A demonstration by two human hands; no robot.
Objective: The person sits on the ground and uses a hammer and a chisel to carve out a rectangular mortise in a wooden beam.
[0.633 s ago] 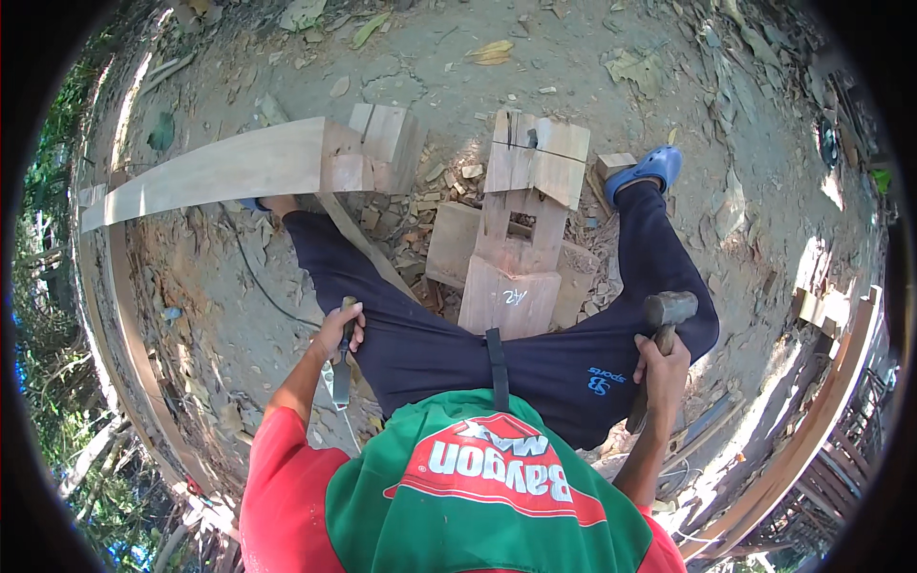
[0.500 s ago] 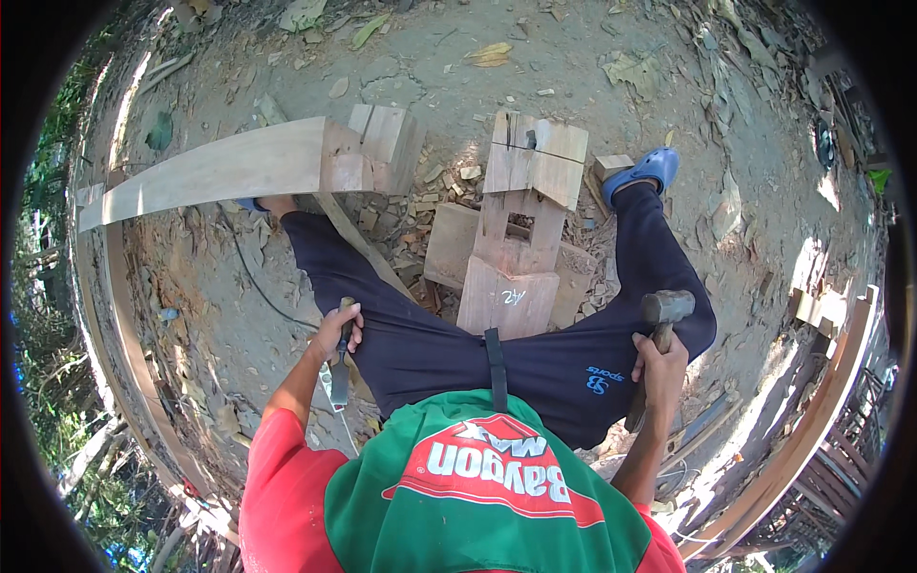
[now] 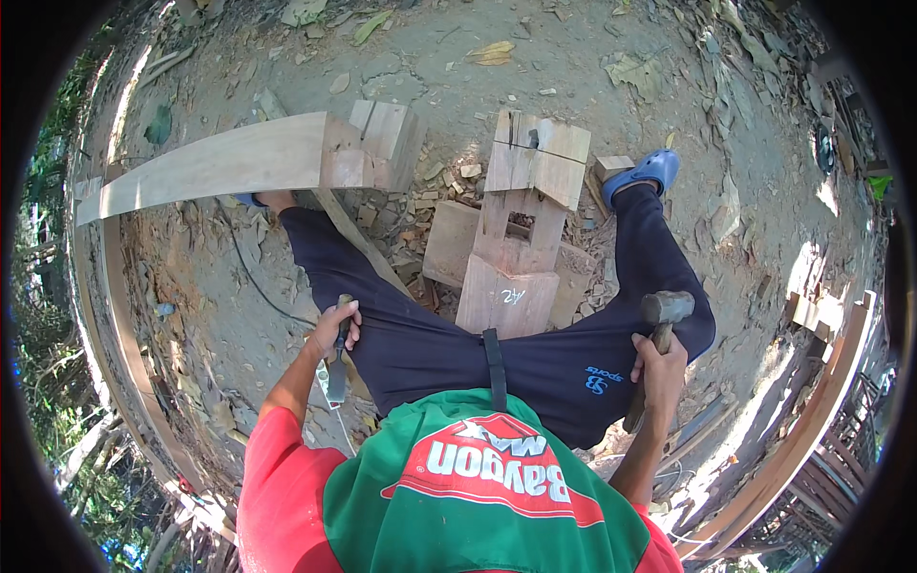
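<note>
My left hand (image 3: 332,325) is closed around the handle of a chisel (image 3: 337,380), whose flat blade points back toward me beside my left thigh. In my right hand (image 3: 661,361) is a hammer (image 3: 668,307), gripped by its wooden handle, with the metal head up over my right thigh. Between my legs lies a thick wooden beam (image 3: 521,239). It has a square mortise (image 3: 521,224) through its middle, a dark knot or hole near the far end, and a chalk mark on the near part. Neither tool touches the beam.
A long plank (image 3: 215,172) reaches left from a notched wood block (image 3: 387,143). Wood chips (image 3: 420,205) cover the ground around the beam. Another block (image 3: 451,241) lies against its left side. Long boards (image 3: 793,449) curve along the right, and a dark cord (image 3: 253,272) runs at the left.
Both hands stay nearly where they were, still holding the chisel and hammer. The view has shifted very slightly; the beam and plank look the same.
</note>
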